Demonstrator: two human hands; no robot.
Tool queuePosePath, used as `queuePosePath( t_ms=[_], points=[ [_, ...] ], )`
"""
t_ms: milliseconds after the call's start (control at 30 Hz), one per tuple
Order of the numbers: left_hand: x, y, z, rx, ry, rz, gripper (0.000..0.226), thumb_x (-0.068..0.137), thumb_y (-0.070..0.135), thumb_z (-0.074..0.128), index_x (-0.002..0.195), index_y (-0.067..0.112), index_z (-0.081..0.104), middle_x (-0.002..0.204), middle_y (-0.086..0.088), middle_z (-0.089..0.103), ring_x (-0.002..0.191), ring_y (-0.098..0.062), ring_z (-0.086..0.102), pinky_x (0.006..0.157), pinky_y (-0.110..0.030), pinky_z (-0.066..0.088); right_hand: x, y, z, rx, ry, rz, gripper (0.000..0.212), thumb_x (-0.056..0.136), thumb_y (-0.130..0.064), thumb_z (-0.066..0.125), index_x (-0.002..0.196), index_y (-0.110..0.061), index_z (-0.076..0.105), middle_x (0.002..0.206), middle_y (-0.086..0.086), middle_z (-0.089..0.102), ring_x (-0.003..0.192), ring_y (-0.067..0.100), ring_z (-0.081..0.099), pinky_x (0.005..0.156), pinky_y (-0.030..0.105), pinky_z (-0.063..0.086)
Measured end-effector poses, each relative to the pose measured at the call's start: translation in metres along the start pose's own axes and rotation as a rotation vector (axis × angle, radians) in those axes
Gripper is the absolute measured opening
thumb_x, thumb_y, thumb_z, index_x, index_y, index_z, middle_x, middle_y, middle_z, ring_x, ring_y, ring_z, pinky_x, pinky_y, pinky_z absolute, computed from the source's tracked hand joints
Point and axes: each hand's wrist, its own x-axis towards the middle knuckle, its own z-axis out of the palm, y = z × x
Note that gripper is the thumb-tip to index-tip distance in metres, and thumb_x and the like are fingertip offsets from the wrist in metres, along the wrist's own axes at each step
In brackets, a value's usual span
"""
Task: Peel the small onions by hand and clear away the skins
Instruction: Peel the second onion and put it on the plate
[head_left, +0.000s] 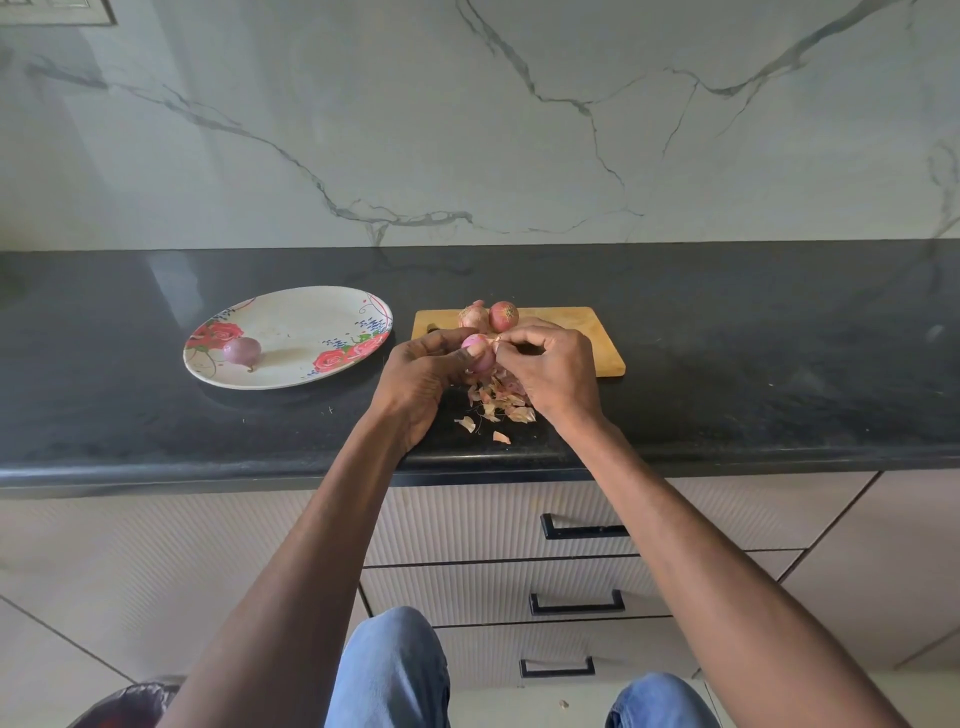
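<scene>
1. Small pale-pink onion (477, 353), half-peeled, is held above the black stone counter (779, 364); left hand (423, 371) cups it steady.
2. Right hand (550, 374) pinches a skin flap (497, 340), apparently to strip it.
3. Papery skins (498, 400) lie heaped beneath, likely for easy clearing.
4. Unpeeled onions (503, 315) wait on the wooden board (597, 343); a peeled one (242, 350) sits on the floral plate (311, 322).

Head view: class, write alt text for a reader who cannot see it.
A person's left hand holds a small onion while the right hand pinches its skin, above loose skins on a black counter. One peeled onion lies on a floral plate; two unpeeled onions sit on a wooden board.
</scene>
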Motion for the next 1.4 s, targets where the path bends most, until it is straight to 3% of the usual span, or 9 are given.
queuePosePath(
  t_ms=[100, 200, 400, 467, 633, 767, 867, 1133, 1400],
  points=[
    [0.000, 0.000, 0.000, 0.003, -0.002, 0.001, 0.028, 0.075, 0.010, 0.075, 0.102, 0.000, 0.075, 0.099, -0.019, 0.073, 0.087, -0.027, 0.070, 0.092, -0.044, 0.058, -0.004, -0.001, 0.003, -0.051, -0.006, -0.045, 0.003, 0.081, -0.002, 0.077, 0.080, -0.004, 0.078, 0.077, -0.002, 0.073, 0.072, 0.002, 0.063, 0.069, 0.012, 0.049],
    [-0.001, -0.001, 0.001, 0.025, 0.004, 0.006, 0.021, 0.080, 0.008, 0.072, 0.100, 0.002, 0.077, 0.091, -0.017, 0.075, 0.082, -0.026, 0.071, 0.084, -0.042, 0.059, -0.005, -0.001, 0.004, -0.122, -0.019, -0.080, 0.007, 0.081, -0.006, 0.077, 0.075, -0.005, 0.073, 0.072, -0.005, 0.066, 0.064, -0.001, 0.057, 0.062, 0.008, 0.042],
    [0.000, -0.001, -0.002, 0.068, 0.000, 0.001, 0.025, 0.081, 0.012, 0.074, 0.102, 0.001, 0.077, 0.100, -0.021, 0.074, 0.087, -0.029, 0.071, 0.088, -0.045, 0.057, -0.006, 0.000, 0.010, -0.254, 0.031, -0.159, 0.023, 0.080, -0.009, 0.077, 0.067, -0.008, 0.058, 0.067, 0.001, 0.060, 0.060, 0.014, 0.051, 0.055, 0.026, 0.042],
    [0.002, -0.001, -0.003, 0.088, -0.006, 0.002, 0.023, 0.085, 0.011, 0.072, 0.105, 0.000, 0.077, 0.103, -0.022, 0.074, 0.091, -0.031, 0.071, 0.090, -0.047, 0.056, -0.006, 0.001, 0.011, -0.291, 0.044, -0.183, 0.023, 0.081, -0.009, 0.074, 0.067, -0.007, 0.055, 0.067, 0.003, 0.058, 0.061, 0.017, 0.050, 0.055, 0.029, 0.042],
    [0.002, 0.000, -0.002, 0.055, -0.026, -0.018, 0.028, 0.085, 0.011, 0.069, 0.107, -0.005, 0.074, 0.095, -0.021, 0.073, 0.082, -0.026, 0.071, 0.079, -0.041, 0.059, -0.006, 0.001, 0.012, -0.280, 0.048, -0.177, 0.025, 0.084, -0.012, 0.074, 0.069, -0.004, 0.056, 0.069, 0.005, 0.058, 0.063, 0.017, 0.050, 0.057, 0.029, 0.042],
    [0.000, 0.004, 0.001, -0.010, -0.021, -0.027, 0.015, 0.097, 0.005, 0.056, 0.103, -0.005, 0.066, 0.094, -0.019, 0.070, 0.074, -0.022, 0.066, 0.066, -0.031, 0.057, -0.005, 0.000, 0.008, -0.133, 0.029, -0.016, 0.014, 0.085, -0.012, 0.075, 0.078, -0.004, 0.066, 0.077, 0.003, 0.066, 0.067, 0.012, 0.056, 0.062, 0.028, 0.047],
    [-0.002, 0.008, 0.003, -0.074, 0.024, -0.038, 0.013, 0.101, 0.006, 0.051, 0.108, -0.003, 0.058, 0.094, -0.021, 0.070, 0.069, -0.024, 0.066, 0.061, -0.029, 0.056, -0.003, 0.001, 0.005, -0.042, 0.015, 0.070, 0.009, 0.088, -0.010, 0.072, 0.081, -0.006, 0.068, 0.083, -0.004, 0.068, 0.072, 0.000, 0.058, 0.067, 0.017, 0.044],
    [0.000, 0.005, 0.002, -0.012, 0.016, -0.036, 0.014, 0.102, 0.011, 0.053, 0.109, 0.000, 0.057, 0.093, -0.019, 0.070, 0.071, -0.025, 0.068, 0.057, -0.029, 0.059, -0.003, -0.001, 0.003, -0.042, 0.037, -0.058, 0.016, 0.086, -0.009, 0.077, 0.101, -0.005, 0.079, 0.100, 0.005, 0.075, 0.096, 0.009, 0.067, 0.086, 0.017, 0.052],
    [0.000, 0.003, 0.000, 0.003, 0.040, 0.019, 0.010, 0.099, 0.011, 0.059, 0.096, 0.003, 0.063, 0.085, -0.016, 0.070, 0.069, -0.024, 0.067, 0.058, -0.031, 0.060, -0.002, 0.001, 0.006, -0.018, -0.031, -0.090, 0.016, 0.081, -0.007, 0.081, 0.097, -0.002, 0.079, 0.094, 0.003, 0.076, 0.085, 0.008, 0.069, 0.076, 0.019, 0.056]
  ],
)
